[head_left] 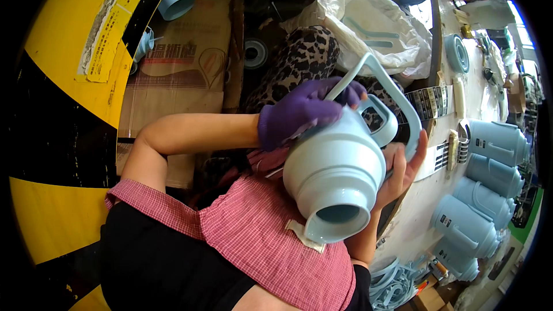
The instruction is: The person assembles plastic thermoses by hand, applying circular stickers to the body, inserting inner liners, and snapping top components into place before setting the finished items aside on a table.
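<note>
Cluttered workshop, white counter (415, 227) lined along its right edge with pale blue jugs (495, 141), gloved left hand (299, 112) and bare right hand (400, 167) both clamped on a pale blue jug body (334, 167), plastic bag (374, 23) at the counter's far end

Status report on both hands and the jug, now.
Left hand, purple-gloved, grips pale blue jug. Right hand, bare, supports its handle. Nothing blocking.

Two hands, the left hand (302, 114) in a purple glove and the right hand (401, 167) bare, grip one pale blue plastic jug body (334, 175), while four matching jugs (487, 181) lie on the workbench (415, 219).
</note>
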Demonstrator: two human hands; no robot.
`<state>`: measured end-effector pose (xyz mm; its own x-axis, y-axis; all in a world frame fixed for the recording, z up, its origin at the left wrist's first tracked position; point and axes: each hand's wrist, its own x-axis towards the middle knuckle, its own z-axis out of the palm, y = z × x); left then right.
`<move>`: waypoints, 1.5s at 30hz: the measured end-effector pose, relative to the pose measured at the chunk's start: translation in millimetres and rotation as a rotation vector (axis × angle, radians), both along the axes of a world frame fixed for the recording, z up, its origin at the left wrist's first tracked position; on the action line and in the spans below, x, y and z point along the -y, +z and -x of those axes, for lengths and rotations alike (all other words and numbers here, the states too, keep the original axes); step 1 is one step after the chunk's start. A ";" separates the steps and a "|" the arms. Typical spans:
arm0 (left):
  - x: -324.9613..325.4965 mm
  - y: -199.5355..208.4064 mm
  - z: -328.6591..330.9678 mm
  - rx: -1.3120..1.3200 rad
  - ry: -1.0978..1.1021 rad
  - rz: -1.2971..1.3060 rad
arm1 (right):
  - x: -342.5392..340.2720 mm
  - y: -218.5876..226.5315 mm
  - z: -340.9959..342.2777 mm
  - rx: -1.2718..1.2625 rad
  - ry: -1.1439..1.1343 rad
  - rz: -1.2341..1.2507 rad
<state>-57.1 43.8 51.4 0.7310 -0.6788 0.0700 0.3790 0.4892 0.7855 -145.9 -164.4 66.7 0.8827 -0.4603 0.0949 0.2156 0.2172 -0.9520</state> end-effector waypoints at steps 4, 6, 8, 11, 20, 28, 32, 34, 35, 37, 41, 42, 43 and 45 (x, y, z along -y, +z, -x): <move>15.5 -33.2 2.0 0.181 0.195 0.002 | 0.4 0.9 -2.4 -0.041 0.027 0.020; 15.8 -15.7 10.0 0.225 0.278 -0.073 | 3.6 2.4 0.4 0.008 0.010 0.010; 19.1 -32.1 -15.8 1.127 0.500 -0.110 | 4.4 3.3 -9.3 0.156 -0.159 0.056; 6.7 -5.3 -15.1 0.812 0.310 0.020 | 11.4 5.9 -5.1 0.319 -0.026 0.207; 0.4 78.5 -73.0 0.371 0.062 0.081 | 49.0 -30.6 -110.7 -0.134 0.719 0.016; 29.8 -2.8 -108.3 2.328 0.517 -0.766 | 143.0 -64.7 15.0 0.127 -0.119 -0.357; 21.1 -83.5 -86.1 1.802 0.223 -0.821 | 183.5 -47.7 154.1 0.330 -0.765 -0.071; 30.4 -114.7 -78.9 1.808 0.133 -1.022 | 184.3 -22.5 208.1 0.519 -1.009 0.028; 36.7 -131.4 -78.4 1.816 -0.083 -1.251 | 183.6 -9.4 221.2 0.490 -1.164 0.115; 55.6 -145.6 -77.0 1.703 -0.557 -1.631 | 188.0 -1.7 243.2 0.476 -1.304 0.259; 91.6 -238.3 -91.2 1.408 -1.447 -1.612 | 251.7 -28.4 270.3 0.248 -1.589 0.271; 77.5 -303.1 -100.4 1.334 -1.399 -1.553 | 273.2 -38.6 265.7 0.269 -1.580 0.284; 67.1 -371.9 -110.5 1.264 -1.358 -1.487 | 303.0 -52.4 258.9 0.282 -1.577 0.326; 63.0 -425.8 -116.8 1.208 -1.333 -1.417 | 338.6 -46.8 243.1 0.262 -1.640 0.368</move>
<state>59.7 -19.2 -374.4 -0.0163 -0.5789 -0.8152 -0.8406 -0.4335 0.3247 -388.9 -503.0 20.0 -0.5172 -0.7270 0.4517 0.1202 -0.5843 -0.8026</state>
